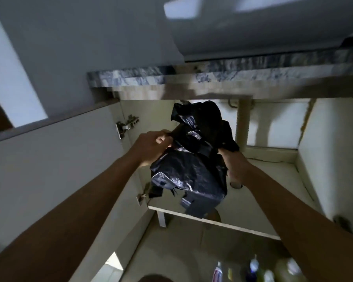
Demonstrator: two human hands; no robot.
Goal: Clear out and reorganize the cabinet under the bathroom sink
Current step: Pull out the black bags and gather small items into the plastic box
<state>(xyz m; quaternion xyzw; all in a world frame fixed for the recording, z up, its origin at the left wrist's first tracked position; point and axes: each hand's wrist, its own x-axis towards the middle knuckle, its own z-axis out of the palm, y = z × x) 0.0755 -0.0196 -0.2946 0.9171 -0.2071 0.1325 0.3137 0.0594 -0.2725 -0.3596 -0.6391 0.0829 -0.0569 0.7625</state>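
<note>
Nothing here can be read from where I stand. The bottles (260, 270) on the floor (181, 241) at the bottom edge carry coloured labels, and the tube (217, 271) beside them shows red and blue bands. All of it is too blurred to make out a word, brand or number. The black plastic bag (192, 159) is crumpled and dark, and whether it bears any print cannot be told.
</note>
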